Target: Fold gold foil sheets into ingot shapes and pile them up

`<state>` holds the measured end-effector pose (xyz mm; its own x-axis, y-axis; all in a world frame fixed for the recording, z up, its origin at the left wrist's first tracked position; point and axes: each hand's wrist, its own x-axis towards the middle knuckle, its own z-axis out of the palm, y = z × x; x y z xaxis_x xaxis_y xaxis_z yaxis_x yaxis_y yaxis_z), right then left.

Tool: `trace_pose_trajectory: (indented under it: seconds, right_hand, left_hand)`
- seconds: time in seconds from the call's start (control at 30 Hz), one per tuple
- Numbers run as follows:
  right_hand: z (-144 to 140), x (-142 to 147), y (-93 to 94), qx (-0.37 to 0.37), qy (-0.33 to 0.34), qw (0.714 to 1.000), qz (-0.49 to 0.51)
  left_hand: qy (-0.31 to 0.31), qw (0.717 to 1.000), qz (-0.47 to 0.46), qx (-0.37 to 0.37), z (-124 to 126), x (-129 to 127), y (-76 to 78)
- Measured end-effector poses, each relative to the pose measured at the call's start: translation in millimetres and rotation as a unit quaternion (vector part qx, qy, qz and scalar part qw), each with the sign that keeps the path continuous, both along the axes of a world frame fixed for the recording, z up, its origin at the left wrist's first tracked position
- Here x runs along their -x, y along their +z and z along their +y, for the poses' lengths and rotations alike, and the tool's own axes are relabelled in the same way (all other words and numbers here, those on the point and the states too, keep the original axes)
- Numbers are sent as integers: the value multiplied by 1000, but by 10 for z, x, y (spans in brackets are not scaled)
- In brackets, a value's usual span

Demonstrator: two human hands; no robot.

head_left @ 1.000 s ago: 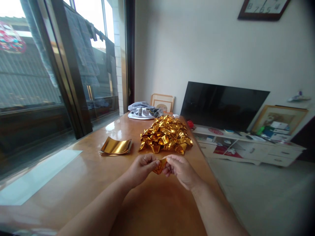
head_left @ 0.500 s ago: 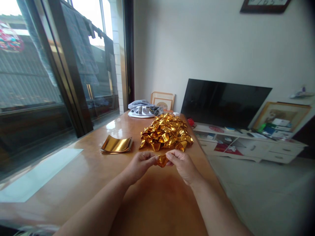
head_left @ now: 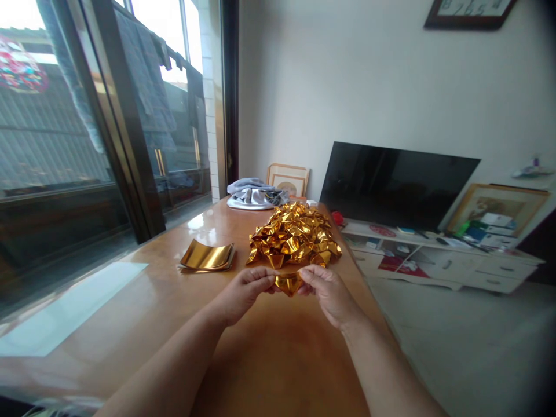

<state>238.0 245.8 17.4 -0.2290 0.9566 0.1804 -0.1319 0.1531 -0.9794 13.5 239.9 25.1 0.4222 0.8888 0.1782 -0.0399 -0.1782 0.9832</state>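
The left hand [head_left: 243, 295] and the right hand [head_left: 328, 292] hold a small folded piece of gold foil [head_left: 289, 284] between them over the glossy brown table [head_left: 278, 359], the thumb and fingers of each pinching one side of it. Just beyond the hands lies a heap of folded gold pieces [head_left: 297, 234]; left of the heap and apart from it is a stack of gold sheets [head_left: 206, 256], its uppermost sheet curled.

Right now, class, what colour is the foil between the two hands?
The foil is shiny gold; it shows best in the head view.
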Motion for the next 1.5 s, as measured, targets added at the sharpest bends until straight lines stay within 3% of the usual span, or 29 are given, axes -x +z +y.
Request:
trace_pose_trajectory:
  seconds: [0.13, 0.33, 0.5, 0.63, 0.9, 1.17, 1.43, 1.5]
  right_hand:
    - [2, 7, -11, 9, 0, 1000, 4]
    - [31, 47, -60, 30, -47, 998, 31]
    - [51, 98, -95, 47, -83, 992, 87]
    - [21, 157, -97, 60, -61, 990, 114]
    - [-8, 166, -86, 77, -45, 987, 134]
    - [-14, 151, -88, 11, -60, 997, 51]
    - [-4, 128, -66, 44, -8, 994, 105]
    - [-3, 133, -76, 40, -21, 995, 91]
  left_hand:
    - [5, 1000, -8, 9, 15, 26, -22]
    - [74, 992, -84, 59, 85, -15, -126]
    - [26, 993, -87, 78, 55, -110, -169]
    - [-11, 996, -44, 81, 26, -181, -207]
    - [-19, 997, -38, 68, 5, -179, -166]
    - [62, 994, -89, 14, 74, -74, -128]
    - [51, 988, -139, 31, 69, -78, -104]
    - [65, 990, -122, 27, 69, -88, -98]
